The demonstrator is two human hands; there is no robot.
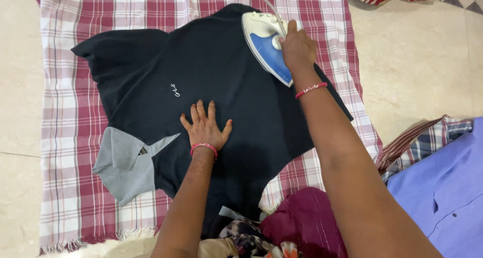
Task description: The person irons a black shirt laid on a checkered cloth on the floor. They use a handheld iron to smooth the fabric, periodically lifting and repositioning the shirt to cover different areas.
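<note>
Garment: a dark navy shirt [211,82] with a grey collar [123,162] is being pressed; it is lying flat in the middle of a red-and-white checked cloth [75,16] spread on a pale tiled floor [417,51].
Iron: a white and blue iron [264,41] is being held soleplate-down on the shirt's far right part, its cord [266,1] trailing off the top edge.
Right hand: the right hand [298,49] is being kept wrapped around the iron's handle, fingers closed on it.
Left hand: the left hand [204,127] is being pressed flat on the shirt's middle, fingers spread, nothing held.
Bracelets: red bead bands are being worn on both wrists.
Nearby: a blue shirt [443,187] and a striped fabric [417,139] are lying at right, well apart from the iron.
Technique, as judged: the fabric is best being held taut by the flat palm while the iron is being drawn away from it in slow, even strokes; the cord is best being kept off the pressed area, and the palm kept clear of the soleplate.
</note>
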